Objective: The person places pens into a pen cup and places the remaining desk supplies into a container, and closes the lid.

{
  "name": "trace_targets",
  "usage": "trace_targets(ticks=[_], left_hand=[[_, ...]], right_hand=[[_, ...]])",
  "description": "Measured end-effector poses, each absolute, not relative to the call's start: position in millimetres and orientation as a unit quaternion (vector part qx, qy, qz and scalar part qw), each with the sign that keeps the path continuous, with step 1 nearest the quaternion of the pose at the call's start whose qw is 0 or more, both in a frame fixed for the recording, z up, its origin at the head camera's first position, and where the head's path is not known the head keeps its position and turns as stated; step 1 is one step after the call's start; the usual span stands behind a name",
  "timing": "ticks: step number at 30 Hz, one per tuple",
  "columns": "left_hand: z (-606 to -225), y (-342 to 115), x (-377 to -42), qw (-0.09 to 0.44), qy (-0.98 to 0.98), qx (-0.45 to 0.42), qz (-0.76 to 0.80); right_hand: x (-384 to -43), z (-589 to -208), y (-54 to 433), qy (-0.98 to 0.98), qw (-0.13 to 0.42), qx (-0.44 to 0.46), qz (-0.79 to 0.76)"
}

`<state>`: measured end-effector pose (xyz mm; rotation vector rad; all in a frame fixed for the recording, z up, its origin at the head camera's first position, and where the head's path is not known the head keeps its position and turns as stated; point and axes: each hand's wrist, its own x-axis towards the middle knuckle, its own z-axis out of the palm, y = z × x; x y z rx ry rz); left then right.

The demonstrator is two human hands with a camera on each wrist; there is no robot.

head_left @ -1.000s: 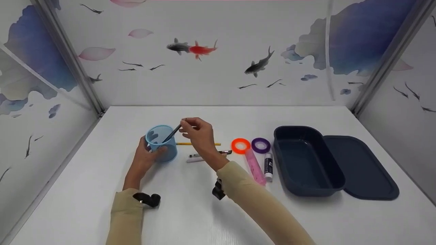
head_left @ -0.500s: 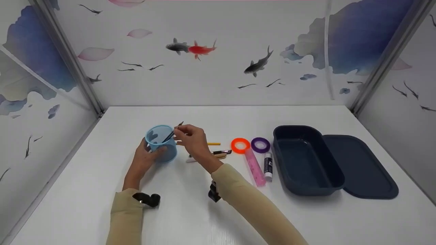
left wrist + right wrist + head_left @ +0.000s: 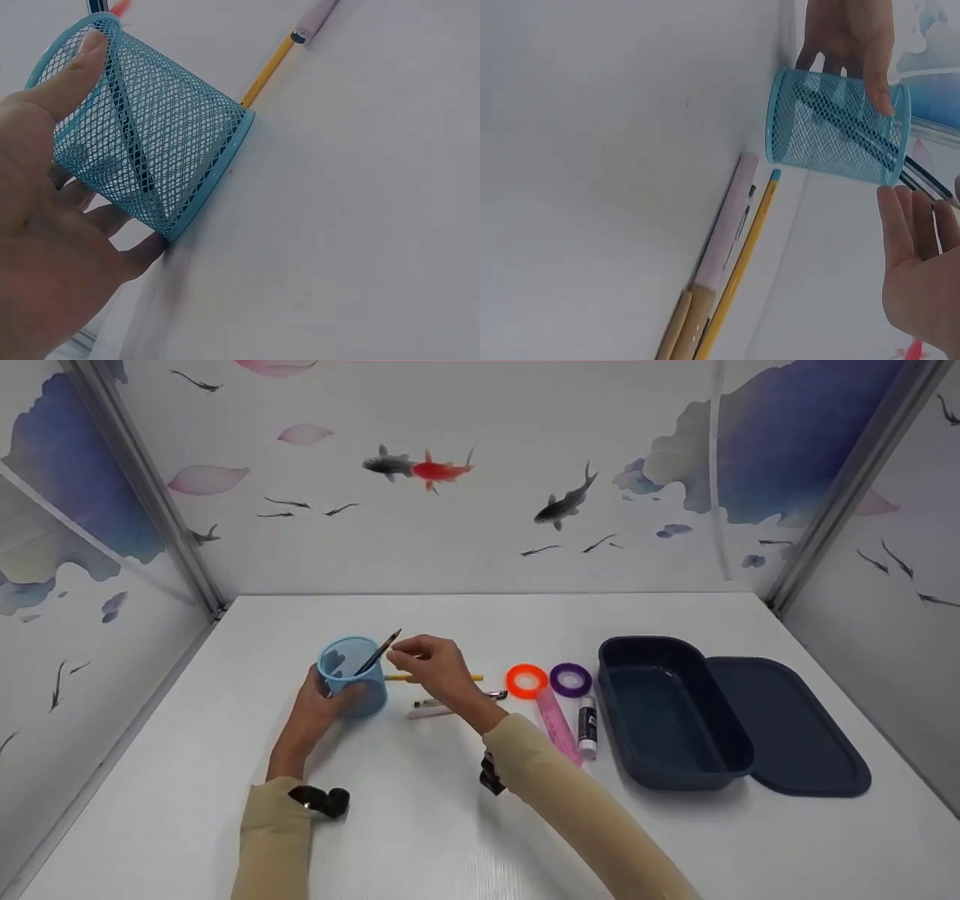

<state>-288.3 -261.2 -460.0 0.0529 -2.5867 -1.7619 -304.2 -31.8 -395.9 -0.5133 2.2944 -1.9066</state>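
Note:
In my left hand I hold a light blue mesh pen cup, thumb over its near side and fingers behind it. Dark pencils lean inside the cup and stick out past its rim; through the mesh in the right wrist view two show. My right hand hovers just right of the pencil tips, fingers loosely bent, apart from them in the head view. On the table beneath it lie a yellow pencil, a pale purple pen and a dark-capped pen, partly hidden by the wrist.
Right of the hands lie an orange tape ring, a purple tape ring, a pink tube-like item and a glue stick. Farther right stands a dark blue bin with its lid beside it. Patterned walls enclose the white table.
My right hand moved left to the cup with a dark pencil, let it go there, then drew back slightly right. The left hand and the cup have stayed in place.

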Motion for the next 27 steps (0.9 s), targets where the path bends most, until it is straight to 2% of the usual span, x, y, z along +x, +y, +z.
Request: trace_targets(ticks=[6, 20, 27], left_hand=[[-459, -263, -288, -0.002, -0.828, 0.019, -0.56], [-459, -262, -286, 0.002, -0.832, 0.011, -0.554], [-459, -261, -288, -0.008, -0.833, 0.02, -0.553]], right_hand=[[-312, -391, -3, 0.785, 0.085, -0.193, -0.583], [-327, -406, 54, 0.834, 0.067, -0.219, -0.503], [-327, -416, 69, 0.84, 0.09, -0.209, -0.492]])
